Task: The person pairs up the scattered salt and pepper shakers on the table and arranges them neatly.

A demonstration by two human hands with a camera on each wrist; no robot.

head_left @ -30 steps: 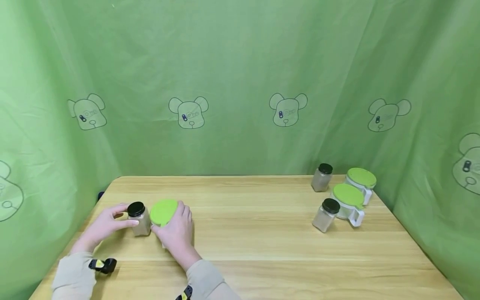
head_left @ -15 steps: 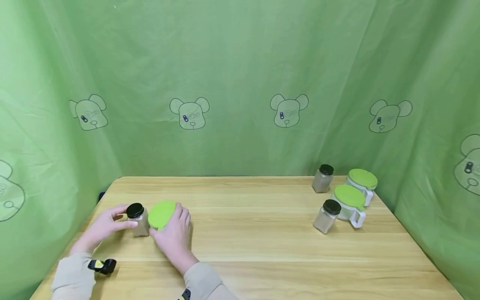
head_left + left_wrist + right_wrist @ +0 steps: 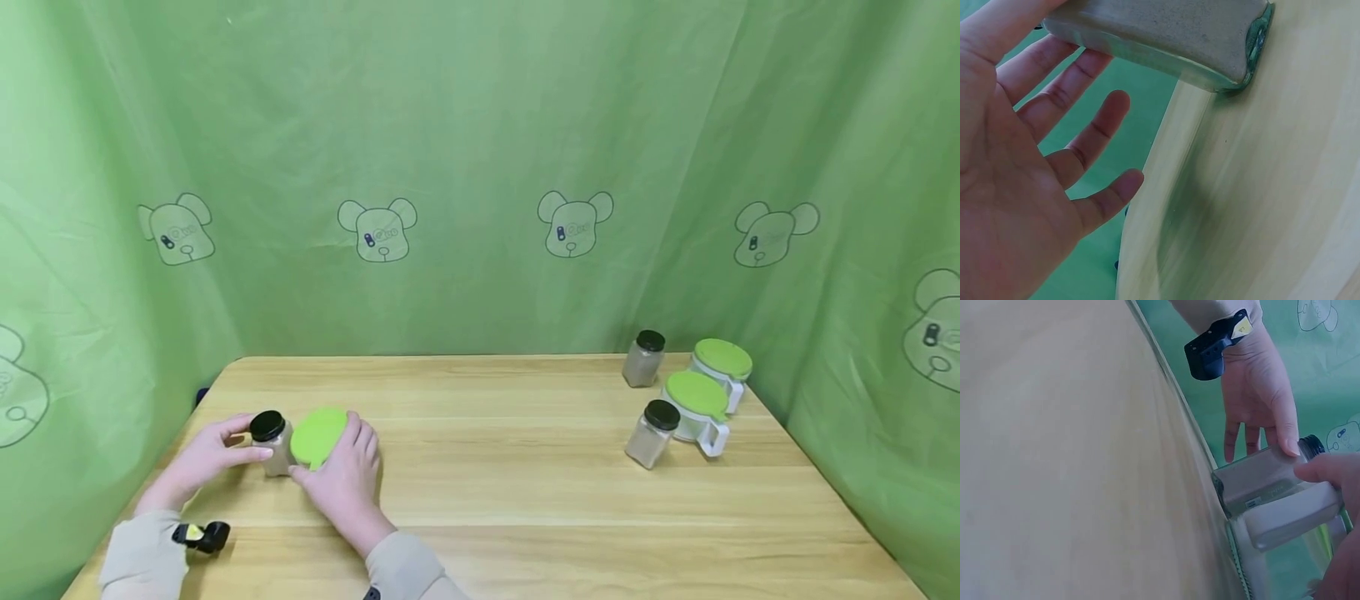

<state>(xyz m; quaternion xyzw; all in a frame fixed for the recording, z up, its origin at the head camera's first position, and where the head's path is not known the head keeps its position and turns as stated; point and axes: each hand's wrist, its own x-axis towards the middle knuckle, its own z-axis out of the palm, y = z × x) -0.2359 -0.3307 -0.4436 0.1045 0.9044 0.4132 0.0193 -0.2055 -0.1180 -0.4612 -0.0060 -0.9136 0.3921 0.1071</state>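
Lime green and black, close together at nine o'clock on a pale wooden tabletop: green-lidded pot and black-lidded jar, both upright, just beside each other, contact between the two impossible to tell. On the outer side of the jar, left hand of a person, pinching the jar with thumb at eight o'clock and forefinger at ten; in the left wrist view, ring and little fingers spread clear of it. Clasped round the pot, right hand, thumb at the pot's seven o'clock, fingers curled at its three. In the right wrist view, white handle of the same pot, close by the jar.

Well apart, between two and three o'clock near the table's far right corner: far jar and near jar, both black-lidded and upright, beside far pot and near pot, green-lidded, with handles turned to five o'clock. At both wrists, pale sleeves; at the left wrist, black device. Hanging at nine, twelve and three o'clock, green curtain printed with outlined animal heads.
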